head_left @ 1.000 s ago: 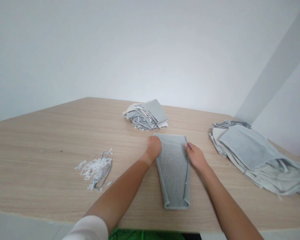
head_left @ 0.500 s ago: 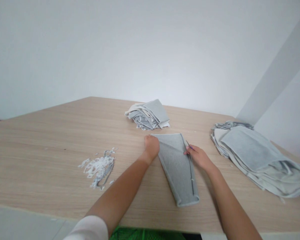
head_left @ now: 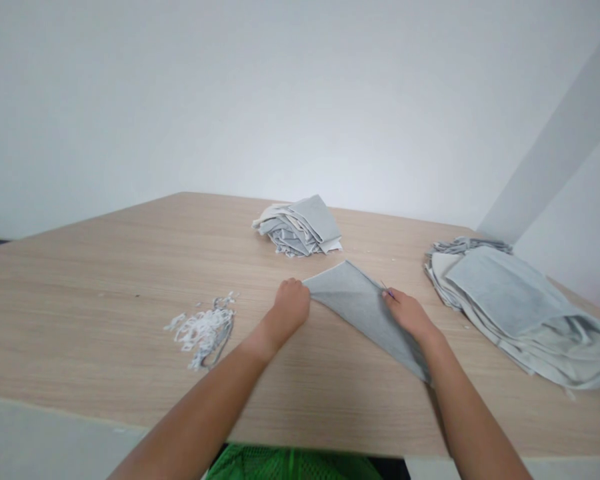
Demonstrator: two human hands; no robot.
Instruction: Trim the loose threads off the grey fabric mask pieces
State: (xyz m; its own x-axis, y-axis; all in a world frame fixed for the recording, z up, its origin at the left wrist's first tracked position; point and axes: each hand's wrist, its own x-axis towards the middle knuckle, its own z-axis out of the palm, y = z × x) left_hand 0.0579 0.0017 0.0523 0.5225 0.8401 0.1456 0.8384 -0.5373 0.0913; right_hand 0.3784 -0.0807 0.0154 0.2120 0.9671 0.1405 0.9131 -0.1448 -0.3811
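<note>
A grey fabric piece (head_left: 365,303) is stretched slantwise between my hands above the wooden table. My left hand (head_left: 293,303) is closed in a fist on its left corner. My right hand (head_left: 405,310) is closed at the fabric's right edge, fingers pinched against it. From that same hand sticks out a small, thin pointed tool (head_left: 389,291) with a purple part; its kind is too small to tell. The fabric's lower right end passes behind my right wrist and is partly hidden.
A stack of folded grey and beige fabric pieces (head_left: 303,227) lies toward the back of the table (head_left: 130,253). A larger fabric pile (head_left: 510,300) spreads along the right. White and grey scraps (head_left: 205,333) form a small heap at left. The wall (head_left: 300,100) stands behind.
The fabric has turned from lying lengthwise to a slanted, stretched position, its near end swung right. My left hand has shifted slightly left and nearer, my right hand slightly right.
</note>
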